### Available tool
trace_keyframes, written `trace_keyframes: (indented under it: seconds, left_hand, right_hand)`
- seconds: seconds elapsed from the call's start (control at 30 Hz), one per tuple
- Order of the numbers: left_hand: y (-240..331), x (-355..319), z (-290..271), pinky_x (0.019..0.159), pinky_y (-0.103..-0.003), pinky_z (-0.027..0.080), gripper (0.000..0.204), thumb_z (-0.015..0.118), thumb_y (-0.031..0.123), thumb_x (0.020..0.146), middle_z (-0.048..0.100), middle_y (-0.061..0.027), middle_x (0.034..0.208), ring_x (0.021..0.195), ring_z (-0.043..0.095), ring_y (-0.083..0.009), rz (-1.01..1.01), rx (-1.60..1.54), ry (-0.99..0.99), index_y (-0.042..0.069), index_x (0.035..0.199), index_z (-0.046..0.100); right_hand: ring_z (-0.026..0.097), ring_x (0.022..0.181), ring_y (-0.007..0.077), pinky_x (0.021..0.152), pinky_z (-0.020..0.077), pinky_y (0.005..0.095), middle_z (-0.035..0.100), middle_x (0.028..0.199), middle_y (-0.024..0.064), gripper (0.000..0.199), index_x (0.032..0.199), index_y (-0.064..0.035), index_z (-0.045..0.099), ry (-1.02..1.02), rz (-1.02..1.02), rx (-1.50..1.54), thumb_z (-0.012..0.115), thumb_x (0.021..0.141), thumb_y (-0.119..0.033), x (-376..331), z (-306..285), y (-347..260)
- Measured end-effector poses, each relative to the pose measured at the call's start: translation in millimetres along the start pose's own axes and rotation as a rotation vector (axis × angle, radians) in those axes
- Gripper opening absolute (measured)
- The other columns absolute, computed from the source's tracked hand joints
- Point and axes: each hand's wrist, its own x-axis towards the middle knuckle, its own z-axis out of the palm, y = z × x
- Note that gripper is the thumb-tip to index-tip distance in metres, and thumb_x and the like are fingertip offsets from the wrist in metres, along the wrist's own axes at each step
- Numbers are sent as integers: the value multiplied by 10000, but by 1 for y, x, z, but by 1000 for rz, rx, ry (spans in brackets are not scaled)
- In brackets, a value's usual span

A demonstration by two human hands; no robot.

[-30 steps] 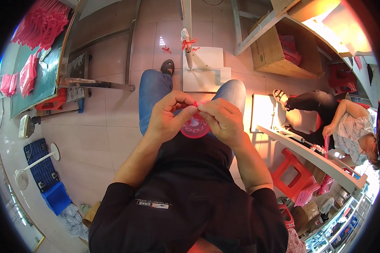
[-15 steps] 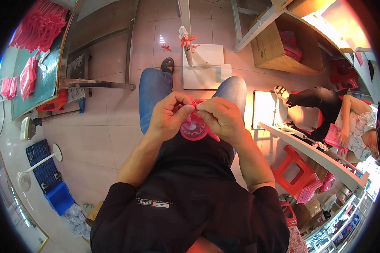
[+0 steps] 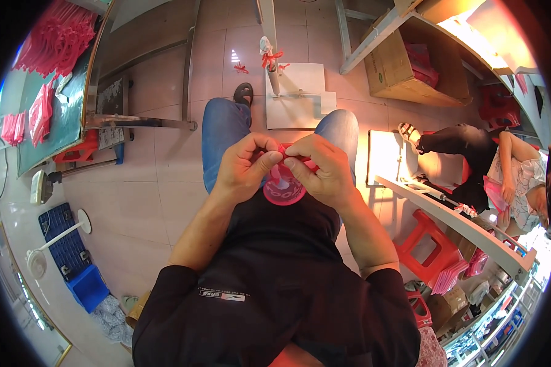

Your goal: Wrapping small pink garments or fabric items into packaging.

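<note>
Over my lap, a pink see-through pouch (image 3: 284,191) with pale print hangs below my fingers, its rounded bottom toward me. My left hand (image 3: 248,168) is closed in a pinch at its gathered red top edge. From the other side my right hand (image 3: 322,170) pinches the same edge, thumb and forefinger meeting the left fingertips. The fingers hide most of the gathered part. Something whitish shows through the pouch, too blurred to name.
At the left, a green-topped table (image 3: 67,110) bears bundles of pink pouches (image 3: 41,113). A cardboard box (image 3: 404,70) holds pink packs at the far right. Beside me on the right stand a red stool (image 3: 427,252) and a white metal rail (image 3: 453,214); beyond, a co-worker (image 3: 517,174) handles something pink.
The pouch has turned slightly under my fingers, and my right thumb has shifted down. The co-worker's hands and pink piece have moved.
</note>
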Motion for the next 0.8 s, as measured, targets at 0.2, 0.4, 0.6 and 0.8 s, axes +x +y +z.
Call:
trace_keyframes:
  seconds: [0.2, 0.4, 0.6, 0.8]
  left_hand:
    - [-1, -1, 4, 718, -202, 479, 115, 643, 99, 960, 635, -18, 964, 804, 564, -54, 49, 3, 28, 21, 1021, 586]
    - [-3, -1, 5, 719, -197, 476, 88, 635, 78, 960, 639, -20, 977, 825, 562, -50, 24, -32, 32, 26, 1008, 583]
    - [-1, 1, 2, 711, -201, 469, 89, 652, 76, 947, 615, -5, 940, 806, 556, -57, 117, 127, 30, 33, 997, 593]
    - [-2, 0, 3, 700, -198, 462, 84, 659, 78, 942, 603, -8, 927, 791, 539, -48, 159, 180, 57, 28, 977, 602]
  right_hand:
    - [646, 718, 197, 648, 520, 295, 650, 823, 83, 187, 922, -32, 646, -18, -23, -20, 751, 779, 27, 0, 1, 4]
    - [653, 717, 201, 652, 529, 301, 649, 820, 89, 178, 910, -34, 634, -55, -13, -28, 747, 784, 23, -1, 1, 8]
    - [664, 770, 196, 679, 532, 295, 653, 862, 88, 183, 941, -29, 624, -20, 58, 4, 718, 801, 41, 3, 4, 2]
    - [668, 782, 198, 689, 534, 298, 655, 864, 88, 186, 937, -22, 624, 7, 85, 13, 709, 792, 57, 3, 4, -2]
